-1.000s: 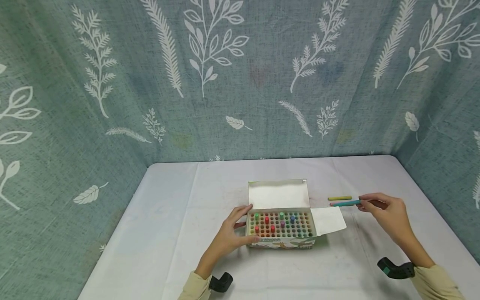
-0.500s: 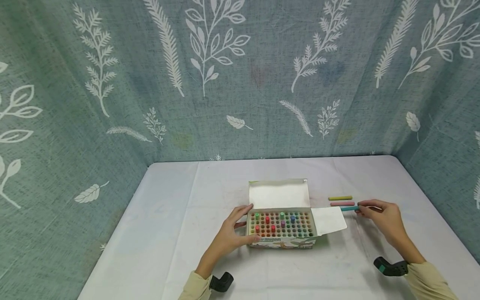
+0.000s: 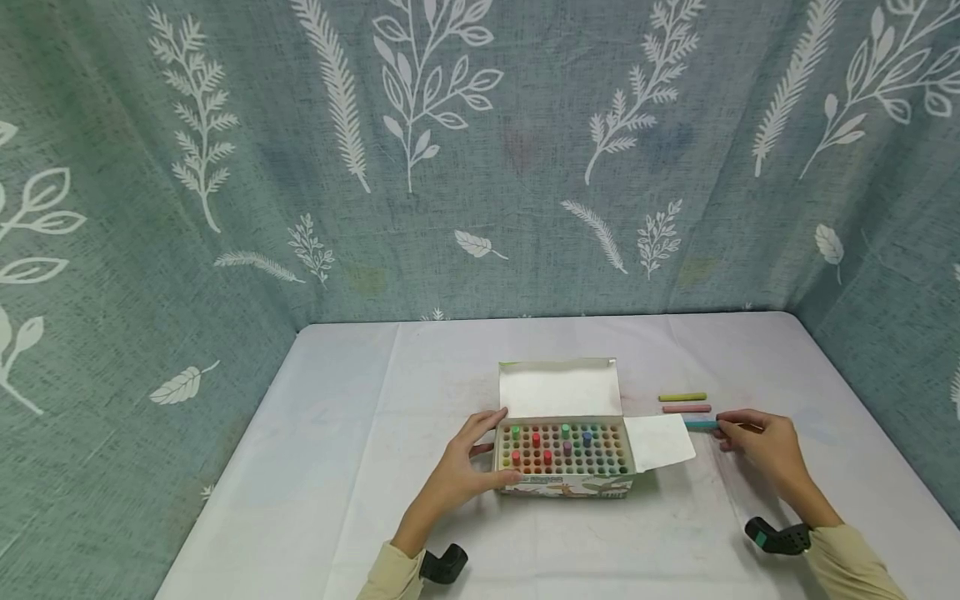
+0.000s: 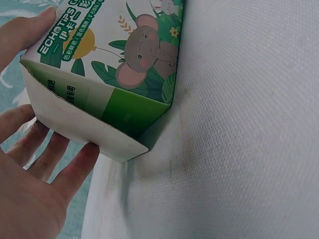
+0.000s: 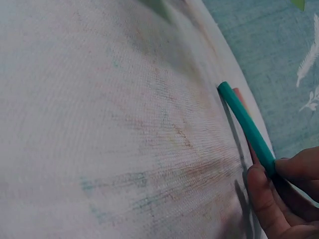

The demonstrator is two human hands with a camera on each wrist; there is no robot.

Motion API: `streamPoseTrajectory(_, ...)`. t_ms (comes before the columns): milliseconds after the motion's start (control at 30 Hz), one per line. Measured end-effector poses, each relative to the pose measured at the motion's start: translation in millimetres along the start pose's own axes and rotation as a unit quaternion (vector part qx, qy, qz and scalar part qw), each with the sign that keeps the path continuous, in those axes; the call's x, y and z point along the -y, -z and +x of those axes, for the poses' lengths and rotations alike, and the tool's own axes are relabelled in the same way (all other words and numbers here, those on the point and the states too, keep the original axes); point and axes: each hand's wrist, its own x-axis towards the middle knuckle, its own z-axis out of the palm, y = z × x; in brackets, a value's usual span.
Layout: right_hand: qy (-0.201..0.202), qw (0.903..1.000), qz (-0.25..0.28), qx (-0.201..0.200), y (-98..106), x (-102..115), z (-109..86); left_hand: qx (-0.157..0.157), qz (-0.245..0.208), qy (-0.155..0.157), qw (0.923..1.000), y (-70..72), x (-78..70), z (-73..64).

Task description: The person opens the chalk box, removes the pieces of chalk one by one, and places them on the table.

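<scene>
An open cardboard chalk box, its upright lid folded back, stands on the white cloth. Inside, a holed rack bears a few red, green, blue and purple chalk sticks. My left hand grips the box's left end, thumb on the printed front, other fingers against the loose side flap. Off to the right, my right hand pinches one end of a teal chalk stick. That stick lies low over the cloth, its far end behind the right flap in the head view.
Beyond the teal stick, a pink chalk stick and a yellow chalk stick lie side by side on the cloth. A leaf-patterned curtain rises behind and at both sides of the table.
My right hand has moved the teal chalk toward the near side, away from the pink stick, which now shows fully. My left hand stays on the box.
</scene>
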Motion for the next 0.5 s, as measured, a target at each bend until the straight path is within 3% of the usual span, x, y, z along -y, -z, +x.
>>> streamPoseTrajectory(500, -0.013, 0.9989, -0.046, 0.005, -5.9, 6.1, -0.6, 0.003, -0.003, 0.001, 1.0000, 0.7, 1.1, 0.5)
